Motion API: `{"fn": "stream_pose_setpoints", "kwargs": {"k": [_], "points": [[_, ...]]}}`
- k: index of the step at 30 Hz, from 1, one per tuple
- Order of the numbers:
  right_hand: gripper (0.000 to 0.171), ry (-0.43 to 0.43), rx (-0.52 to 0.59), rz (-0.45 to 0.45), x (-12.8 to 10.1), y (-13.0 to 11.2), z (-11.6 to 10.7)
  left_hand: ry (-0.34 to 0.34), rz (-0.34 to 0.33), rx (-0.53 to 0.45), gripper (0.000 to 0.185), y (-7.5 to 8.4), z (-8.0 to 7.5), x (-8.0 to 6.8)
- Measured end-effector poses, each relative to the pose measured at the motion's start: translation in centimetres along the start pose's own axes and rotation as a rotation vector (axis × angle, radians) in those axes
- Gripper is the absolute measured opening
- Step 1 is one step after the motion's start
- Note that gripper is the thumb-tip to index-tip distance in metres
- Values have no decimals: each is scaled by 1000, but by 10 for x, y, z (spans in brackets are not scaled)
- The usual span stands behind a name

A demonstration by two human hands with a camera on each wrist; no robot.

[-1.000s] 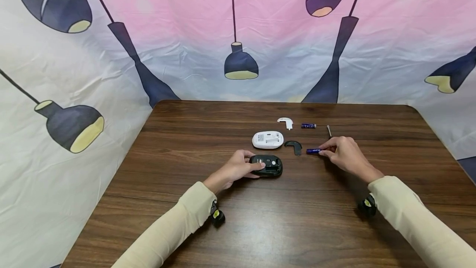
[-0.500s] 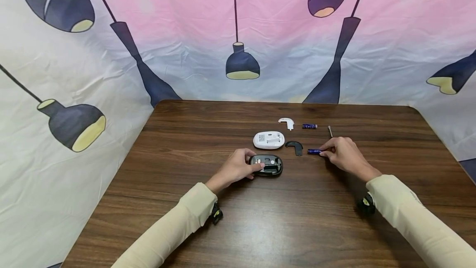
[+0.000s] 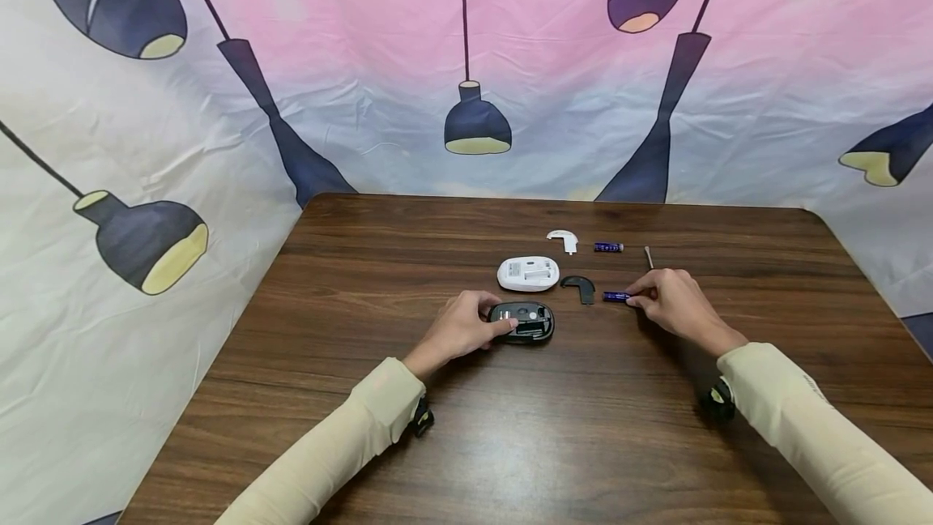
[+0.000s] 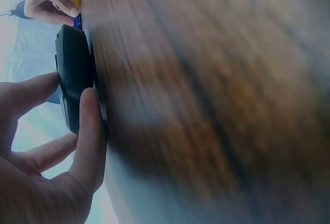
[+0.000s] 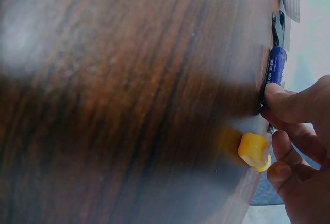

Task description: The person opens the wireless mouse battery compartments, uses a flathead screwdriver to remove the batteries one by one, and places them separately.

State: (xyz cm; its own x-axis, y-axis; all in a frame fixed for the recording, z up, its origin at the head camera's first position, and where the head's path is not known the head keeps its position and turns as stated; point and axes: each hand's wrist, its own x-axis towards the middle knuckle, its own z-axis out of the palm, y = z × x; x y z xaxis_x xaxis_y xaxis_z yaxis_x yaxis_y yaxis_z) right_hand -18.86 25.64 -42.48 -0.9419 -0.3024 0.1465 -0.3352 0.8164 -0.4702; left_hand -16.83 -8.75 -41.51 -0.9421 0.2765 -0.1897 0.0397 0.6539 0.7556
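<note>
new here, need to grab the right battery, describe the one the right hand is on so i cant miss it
On the wooden table, look just right of the black cover piece. The blue battery lies there, its end pinched by the right hand; the other battery lies farther back, untouched.

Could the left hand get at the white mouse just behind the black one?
Probably yes. The left hand holds the black mouse, and the white mouse lies just beyond it with bare table between; it would have to let go first.
</note>
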Motion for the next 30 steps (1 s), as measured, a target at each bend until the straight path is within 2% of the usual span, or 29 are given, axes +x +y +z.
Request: {"fn": "stream_pose_setpoints", "kwargs": {"k": [14,30], "points": [[14,-10,0,17,-1,0,-1,28,27,32,49,-2,-1,1],[14,-5,9,35,-1,-3,-3,16,41,-1,51,-1,-3,-1]]}}
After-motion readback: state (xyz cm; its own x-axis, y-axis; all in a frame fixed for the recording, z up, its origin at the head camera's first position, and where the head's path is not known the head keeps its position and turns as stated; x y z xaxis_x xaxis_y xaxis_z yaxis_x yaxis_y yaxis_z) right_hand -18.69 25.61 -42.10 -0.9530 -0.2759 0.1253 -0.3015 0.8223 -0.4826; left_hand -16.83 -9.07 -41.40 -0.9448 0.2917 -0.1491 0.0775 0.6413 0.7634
